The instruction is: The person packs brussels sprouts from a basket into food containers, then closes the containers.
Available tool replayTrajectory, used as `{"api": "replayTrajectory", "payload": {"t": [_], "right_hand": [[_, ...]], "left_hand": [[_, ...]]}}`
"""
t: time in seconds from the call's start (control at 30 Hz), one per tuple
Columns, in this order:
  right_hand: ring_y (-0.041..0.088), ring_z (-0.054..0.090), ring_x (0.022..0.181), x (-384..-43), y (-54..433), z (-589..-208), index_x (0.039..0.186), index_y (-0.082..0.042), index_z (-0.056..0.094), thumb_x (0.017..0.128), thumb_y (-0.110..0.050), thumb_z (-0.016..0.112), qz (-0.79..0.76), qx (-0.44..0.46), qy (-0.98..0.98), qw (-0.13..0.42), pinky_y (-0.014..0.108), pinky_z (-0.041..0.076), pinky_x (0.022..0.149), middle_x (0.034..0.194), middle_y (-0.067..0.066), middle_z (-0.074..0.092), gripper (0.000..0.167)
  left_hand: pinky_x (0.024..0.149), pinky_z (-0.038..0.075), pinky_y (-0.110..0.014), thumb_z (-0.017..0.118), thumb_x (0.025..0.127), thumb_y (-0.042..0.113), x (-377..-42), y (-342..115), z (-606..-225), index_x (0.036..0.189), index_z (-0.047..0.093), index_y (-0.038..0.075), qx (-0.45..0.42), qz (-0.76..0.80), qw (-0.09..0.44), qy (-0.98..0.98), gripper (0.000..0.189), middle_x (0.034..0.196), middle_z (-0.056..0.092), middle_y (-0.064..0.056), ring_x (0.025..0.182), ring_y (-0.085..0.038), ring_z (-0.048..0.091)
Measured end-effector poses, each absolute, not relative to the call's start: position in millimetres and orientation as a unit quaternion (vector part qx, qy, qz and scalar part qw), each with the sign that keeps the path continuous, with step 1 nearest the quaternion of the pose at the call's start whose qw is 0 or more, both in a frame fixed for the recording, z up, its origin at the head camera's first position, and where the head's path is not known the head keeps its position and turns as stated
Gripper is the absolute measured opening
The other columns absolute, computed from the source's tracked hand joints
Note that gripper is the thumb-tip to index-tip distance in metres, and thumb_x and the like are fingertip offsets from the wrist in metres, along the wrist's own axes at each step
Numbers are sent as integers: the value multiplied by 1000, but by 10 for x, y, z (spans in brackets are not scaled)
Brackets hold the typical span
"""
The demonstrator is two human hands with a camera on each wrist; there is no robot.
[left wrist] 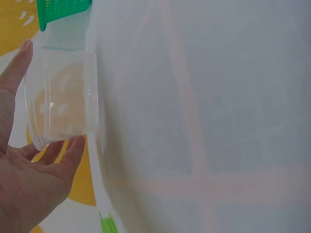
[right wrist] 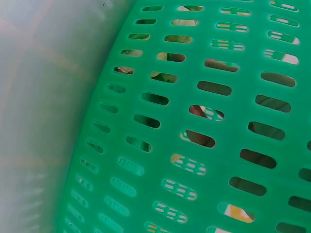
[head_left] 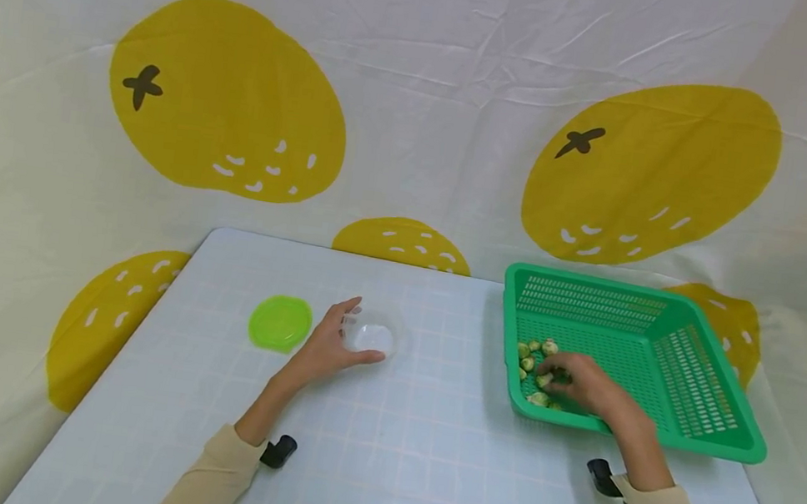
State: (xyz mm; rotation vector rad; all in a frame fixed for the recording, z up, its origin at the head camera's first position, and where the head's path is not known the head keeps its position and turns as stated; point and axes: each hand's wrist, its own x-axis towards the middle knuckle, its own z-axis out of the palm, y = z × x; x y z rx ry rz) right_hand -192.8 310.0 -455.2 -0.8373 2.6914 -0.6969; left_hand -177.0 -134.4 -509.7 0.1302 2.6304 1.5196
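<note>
My left hand [head_left: 333, 344] holds a clear plastic container [head_left: 372, 337] on the table, thumb on the near side and fingers on the far side. In the left wrist view the see-through container [left wrist: 68, 94] stands between thumb and fingers. Inside the green basket [head_left: 697, 444], my right hand [head_left: 580, 383] reaches down at the left end. Its thumb and fingertips pinch a small Brussels sprout [head_left: 544, 381]. Several more Brussels sprouts [head_left: 527, 363] lie around the fingertips. The right wrist view shows mostly the slotted basket wall [right wrist: 194, 131], which hides most of that hand.
A bright green round lid [head_left: 280, 323] lies on the table, left of the left hand. The table [head_left: 377, 467] has a pale checked cover. Behind it hangs a white cloth [head_left: 435, 121] printed with large yellow fruit.
</note>
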Motion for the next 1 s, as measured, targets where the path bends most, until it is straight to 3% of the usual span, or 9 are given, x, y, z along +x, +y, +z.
{"api": "replayTrajectory", "payload": {"t": [0.3,0.8,1.0], "right_hand": [[26,68,89,-1928,3120,-4550,108,2,74,93,-6,75,-236,-298,919,102,41,59,75,99,8,72,17],[37,70,102,-1877,3100,-4502,122,6,69,102,-10,66,-307,-230,923,0,51,60,85,114,16,72,26],[32,70,100,-1855,3012,-4422,121,2,70,102,-12,66,-313,-223,921,-56,53,59,84,112,13,72,24]], "left_hand": [[116,39,-53,91,72,54,-1768,-1342,-5093,161,29,20,40,507,54,860,113,158,38,-11,140,-34,42],[116,39,-54,91,73,54,-1771,-1350,-5089,161,28,18,45,510,55,857,114,158,37,-12,140,-34,42],[116,39,-54,91,73,55,-1779,-1353,-5094,161,28,17,53,509,52,858,115,158,37,-13,140,-33,41]]}}
